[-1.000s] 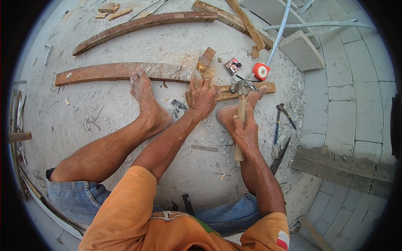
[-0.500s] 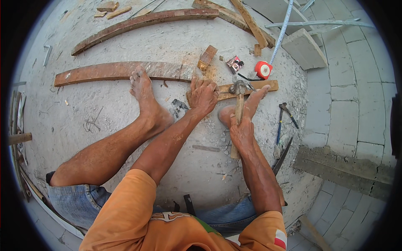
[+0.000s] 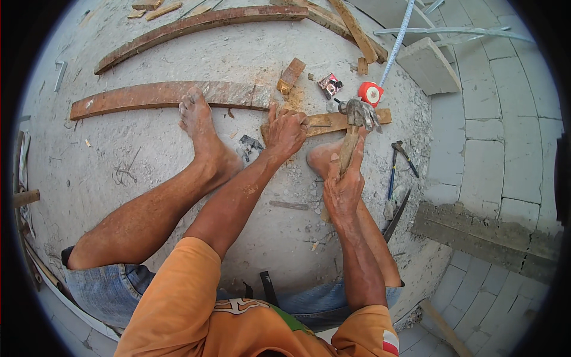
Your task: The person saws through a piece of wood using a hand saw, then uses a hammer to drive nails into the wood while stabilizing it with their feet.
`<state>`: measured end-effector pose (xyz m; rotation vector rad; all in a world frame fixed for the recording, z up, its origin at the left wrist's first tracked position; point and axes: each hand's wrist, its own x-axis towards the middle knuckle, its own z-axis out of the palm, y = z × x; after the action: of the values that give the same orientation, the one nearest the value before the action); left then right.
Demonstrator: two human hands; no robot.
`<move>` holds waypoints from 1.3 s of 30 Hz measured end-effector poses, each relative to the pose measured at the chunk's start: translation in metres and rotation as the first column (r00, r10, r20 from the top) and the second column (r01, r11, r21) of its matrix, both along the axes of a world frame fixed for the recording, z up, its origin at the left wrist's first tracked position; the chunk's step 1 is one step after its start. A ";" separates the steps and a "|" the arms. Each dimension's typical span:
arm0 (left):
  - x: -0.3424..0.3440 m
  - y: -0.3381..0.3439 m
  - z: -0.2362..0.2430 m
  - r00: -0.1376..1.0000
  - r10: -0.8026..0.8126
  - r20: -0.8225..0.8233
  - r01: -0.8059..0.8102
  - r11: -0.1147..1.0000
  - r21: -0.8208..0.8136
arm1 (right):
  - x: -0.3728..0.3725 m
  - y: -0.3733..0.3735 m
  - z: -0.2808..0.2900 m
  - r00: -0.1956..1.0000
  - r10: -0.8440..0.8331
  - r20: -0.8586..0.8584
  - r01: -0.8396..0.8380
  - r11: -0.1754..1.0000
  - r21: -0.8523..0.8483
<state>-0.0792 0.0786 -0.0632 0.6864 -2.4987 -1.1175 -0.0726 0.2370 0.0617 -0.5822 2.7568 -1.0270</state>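
Note:
A short wooden strip (image 3: 338, 122) lies on the dusty floor between my feet. My left hand (image 3: 286, 132) is closed at its left part, and a thin nail (image 3: 320, 125) points rightward from the fingertips along the wood. My right hand (image 3: 345, 193) is wrapped round the wooden handle of a claw hammer (image 3: 359, 114), its index finger laid along the handle. The hammer's metal head, smeared by motion, hangs over the strip's right part and hides some of it. Beneath the hammer, my right foot (image 3: 321, 158) is beside the strip, its toes partly covered.
A curved timber (image 3: 160, 95) lies under my left foot's toes, another (image 3: 196, 27) beyond it. Near the strip are a wood block (image 3: 291, 75), a small packet (image 3: 330, 85) and a tape measure (image 3: 370, 93). Pincers (image 3: 395, 169) and a saw blade (image 3: 397, 217) lie right.
The hammer head has swung slightly rightward and its handle now slants more. My right index finger has stretched along the handle. My left hand stays on the strip; the whole view has shifted slightly.

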 end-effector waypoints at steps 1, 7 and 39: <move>-0.001 -0.001 0.002 1.000 -0.010 0.023 0.010 1.000 0.006 | 0.004 -0.002 -0.007 0.998 0.016 -0.060 -0.014 0.999 0.034; -0.004 0.004 -0.007 1.000 -0.005 -0.004 0.005 1.000 -0.026 | -0.029 -0.011 -0.033 0.771 0.165 -0.615 -0.099 0.985 0.140; 0.010 -0.076 0.044 0.820 0.494 -0.289 0.007 0.497 0.867 | -0.021 0.020 -0.009 0.993 -0.084 0.081 0.108 0.925 -0.363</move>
<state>-0.0696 0.0024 -0.0194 0.7989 -1.2113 -2.0693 -0.0934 0.2570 0.0525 -0.4492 2.5717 -1.5745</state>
